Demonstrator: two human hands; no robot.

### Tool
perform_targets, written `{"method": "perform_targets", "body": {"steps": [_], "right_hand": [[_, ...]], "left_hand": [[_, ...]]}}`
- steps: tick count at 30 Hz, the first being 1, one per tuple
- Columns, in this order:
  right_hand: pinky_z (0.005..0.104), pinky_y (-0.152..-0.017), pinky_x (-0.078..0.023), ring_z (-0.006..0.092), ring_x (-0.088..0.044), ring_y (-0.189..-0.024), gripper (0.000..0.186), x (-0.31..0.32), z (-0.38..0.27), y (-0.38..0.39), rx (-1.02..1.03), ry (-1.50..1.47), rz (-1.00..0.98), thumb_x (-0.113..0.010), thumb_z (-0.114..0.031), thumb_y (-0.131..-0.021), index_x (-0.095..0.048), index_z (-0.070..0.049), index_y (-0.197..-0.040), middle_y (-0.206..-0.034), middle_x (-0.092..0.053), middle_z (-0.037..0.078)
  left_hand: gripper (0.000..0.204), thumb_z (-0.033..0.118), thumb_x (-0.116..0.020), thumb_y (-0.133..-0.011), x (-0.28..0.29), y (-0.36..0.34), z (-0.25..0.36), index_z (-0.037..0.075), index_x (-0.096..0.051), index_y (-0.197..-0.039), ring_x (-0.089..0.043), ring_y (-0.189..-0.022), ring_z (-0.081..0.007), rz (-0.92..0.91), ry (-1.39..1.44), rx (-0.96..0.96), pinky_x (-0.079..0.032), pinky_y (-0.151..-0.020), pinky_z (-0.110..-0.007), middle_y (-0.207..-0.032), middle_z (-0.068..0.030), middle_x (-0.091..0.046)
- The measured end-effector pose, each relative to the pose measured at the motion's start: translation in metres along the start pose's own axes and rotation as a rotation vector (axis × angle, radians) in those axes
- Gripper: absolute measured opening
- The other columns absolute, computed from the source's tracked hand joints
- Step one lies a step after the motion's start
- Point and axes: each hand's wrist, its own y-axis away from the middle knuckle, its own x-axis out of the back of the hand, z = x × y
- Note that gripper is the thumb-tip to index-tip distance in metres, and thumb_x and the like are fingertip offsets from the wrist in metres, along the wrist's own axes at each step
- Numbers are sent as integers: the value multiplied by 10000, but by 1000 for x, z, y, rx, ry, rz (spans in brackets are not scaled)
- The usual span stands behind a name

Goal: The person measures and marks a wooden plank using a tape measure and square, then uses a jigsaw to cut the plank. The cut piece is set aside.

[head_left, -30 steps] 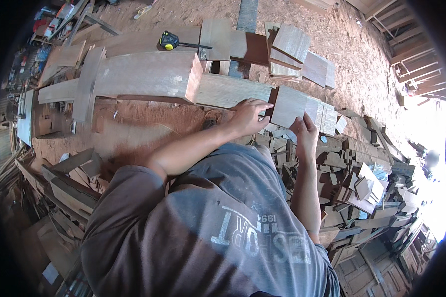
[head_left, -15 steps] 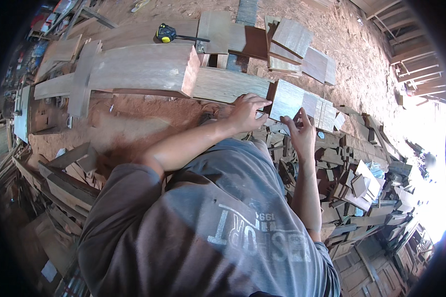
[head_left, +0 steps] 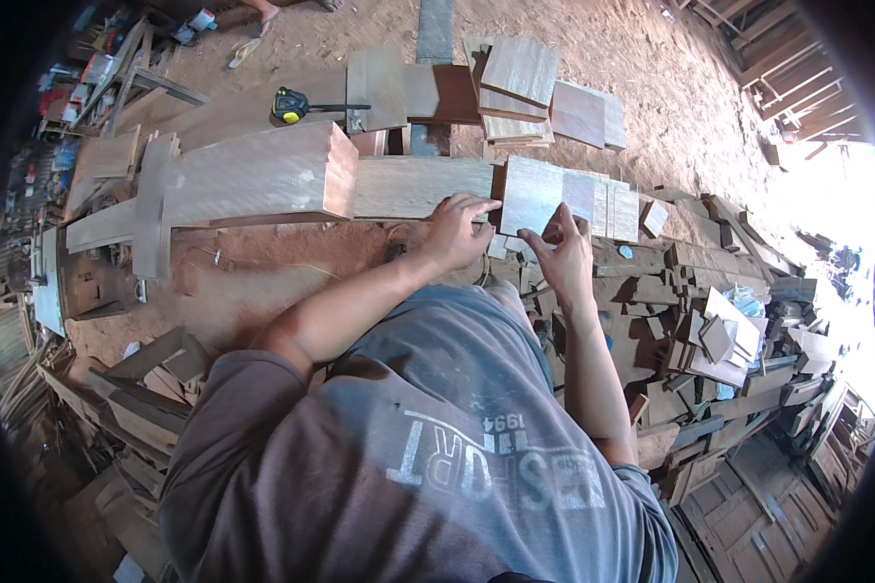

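Since the earlier frame our hands have shifted little: our left hand (head_left: 457, 231) rests flat, fingers spread, on the long plank (head_left: 418, 187), while our right hand (head_left: 559, 253) pinches the pale square board (head_left: 532, 194) at its lower edge beside it.

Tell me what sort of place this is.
Most likely a rough woodworking yard: sawdust-strewn dirt floor, heaped brown timber offcuts, a yellow tape measure, and both hands at a pale square wooden board.

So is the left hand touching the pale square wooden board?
Touching. The head view shows the left hand with fingertips laid on the left edge of the pale square wooden board, no gap visible.
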Motion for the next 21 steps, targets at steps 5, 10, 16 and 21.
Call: {"method": "perform_targets", "body": {"steps": [5,10,16,21], "right_hand": [[492,-1080,-515,392,-588,-1286,978,2,-2,-1,-14,20,8,-905,-445,-889,-500,124,-1574,-1136,-743,215],[477,-1068,-565,367,-675,-1238,962,15,6,-1,6,-145,-76,-941,-421,-873,-516,38,-1604,-1351,-645,230],[541,-1276,-371,406,-479,-1532,983,17,33,-4,424,333,-1,-946,-402,-841,-503,-27,-1634,-1657,-532,213],[549,-1260,-371,422,-502,-1520,810,6,47,-9,510,300,59,-898,-333,-897,-572,-36,-1576,-1577,-613,220]], "left_hand": [[399,119,-724,-917,0,-1,1,54,-790,-1305,-690,-1230,-370,-12,-10,40,-536,-1103,-459,-1249,-191,-779],[418,145,-717,-894,4,0,-3,57,-793,-1295,-699,-1219,-365,11,38,-16,-547,-1098,-458,-1223,-190,-790],[502,328,-892,-855,2,13,-8,94,-803,-1291,-671,-1276,-248,17,-76,-125,-504,-1128,-437,-1246,-73,-803],[478,325,-912,-853,-9,14,-10,98,-812,-1263,-678,-1252,-230,87,-67,-120,-504,-1107,-435,-1237,-51,-810]]}}
